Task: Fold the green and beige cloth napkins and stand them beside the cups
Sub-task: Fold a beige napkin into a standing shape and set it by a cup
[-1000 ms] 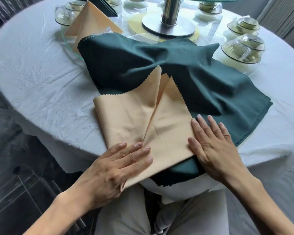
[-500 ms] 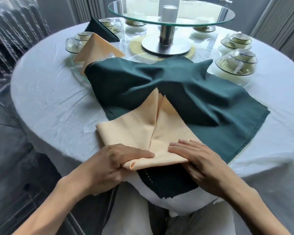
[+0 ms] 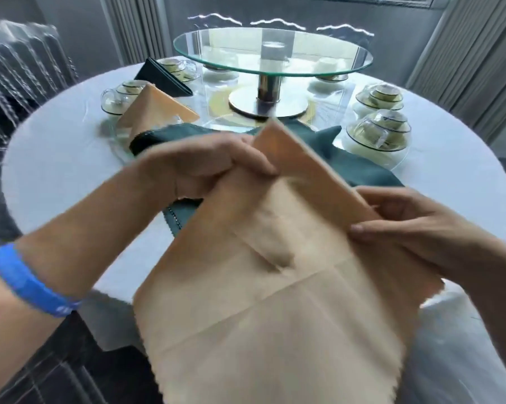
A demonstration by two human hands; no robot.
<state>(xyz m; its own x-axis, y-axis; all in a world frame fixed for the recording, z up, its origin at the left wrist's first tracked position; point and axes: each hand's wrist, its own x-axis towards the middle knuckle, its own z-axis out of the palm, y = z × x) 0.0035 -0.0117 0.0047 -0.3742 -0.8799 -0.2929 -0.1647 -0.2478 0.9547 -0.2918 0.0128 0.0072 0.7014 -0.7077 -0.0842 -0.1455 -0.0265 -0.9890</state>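
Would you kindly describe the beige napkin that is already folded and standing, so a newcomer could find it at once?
Start at the glass turntable in the middle of the round table, then look to its near left. The folded beige napkin stands there as a pointed tent beside a glass cup; the tent behind it is dark green, and the other beige cloth is held in both hands.

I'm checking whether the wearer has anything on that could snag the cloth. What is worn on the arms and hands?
Both forearms are bare, with no sleeves in view. The left arm carries a bright blue band with small white marks. The right hand and left hand show no gloves.

Beige napkin (image 3: 275,287) now aloft, off table.
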